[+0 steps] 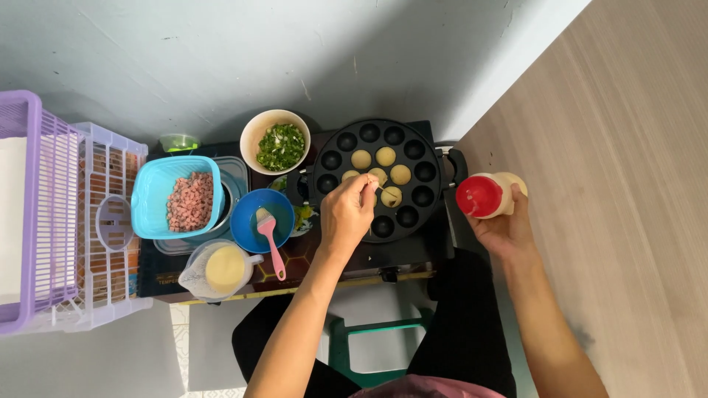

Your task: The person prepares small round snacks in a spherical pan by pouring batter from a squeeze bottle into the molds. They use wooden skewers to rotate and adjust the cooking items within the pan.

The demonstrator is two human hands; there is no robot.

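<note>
Left hand (346, 210) pinches thin skewer (385, 191), tip hidden at dough ball (391, 196). Right hand (505, 225) wraps red-capped bottle (488, 196) beyond pan (428, 158) rim; wood floor (627, 184) open.

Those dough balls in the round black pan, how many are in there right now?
5 dough balls: two side by side near the pan's top centre, one to their right, one at the middle, one lower. The left hand may hide more.
</note>
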